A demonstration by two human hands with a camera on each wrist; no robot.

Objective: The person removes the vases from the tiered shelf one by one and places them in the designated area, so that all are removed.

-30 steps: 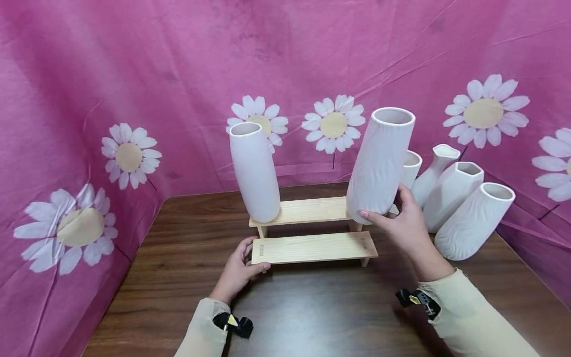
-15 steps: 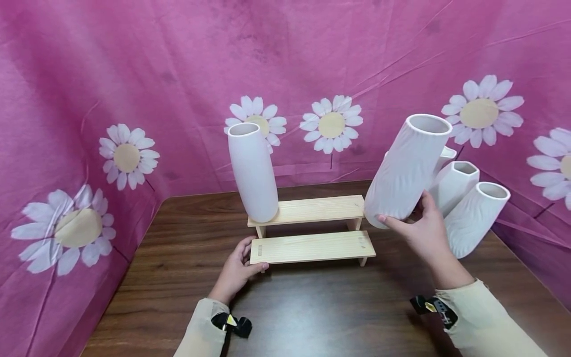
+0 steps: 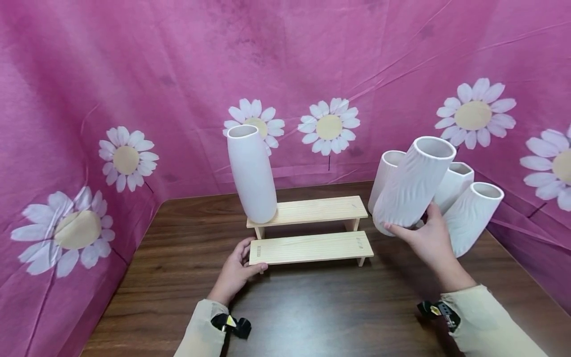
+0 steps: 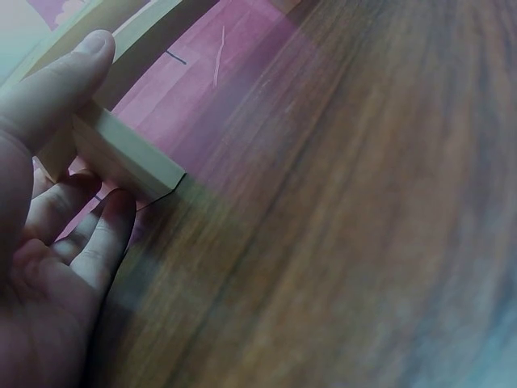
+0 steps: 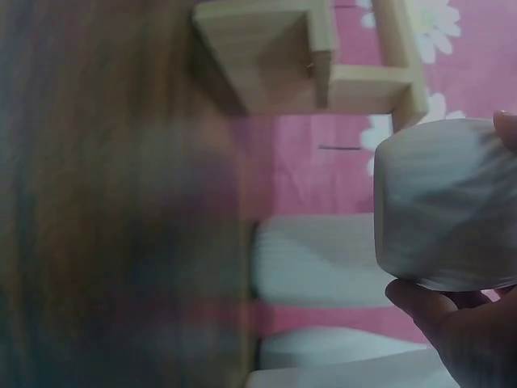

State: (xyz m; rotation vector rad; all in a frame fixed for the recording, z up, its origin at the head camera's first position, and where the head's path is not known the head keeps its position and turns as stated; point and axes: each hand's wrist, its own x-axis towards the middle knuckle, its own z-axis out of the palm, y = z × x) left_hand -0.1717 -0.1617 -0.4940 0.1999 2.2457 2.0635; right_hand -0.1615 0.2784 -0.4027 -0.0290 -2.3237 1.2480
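My right hand (image 3: 430, 240) grips a tall white ribbed vase (image 3: 415, 186) near its base, to the right of a light wooden two-step stand (image 3: 308, 248). In the right wrist view, the base of this vase (image 5: 444, 206) is off the dark table. My left hand (image 3: 235, 271) holds the left end of the lower step. The left wrist view has its thumb over the board and the fingers by the stand's leg (image 4: 125, 153). A smooth white vase (image 3: 252, 173) stands upright on the upper step's left end.
Several white vases stand at the table's right: a cylindrical vase (image 3: 384, 178), a faceted vase (image 3: 455, 184) and a wavy-patterned vase (image 3: 475, 215), partly hidden by the held one. A pink flowered cloth (image 3: 285, 59) hangs behind the brown wooden table (image 3: 312, 312).
My right hand has carried the ribbed vase rightward from the stand's upper step, then lower, toward the other vases. My left hand has stayed on the stand.
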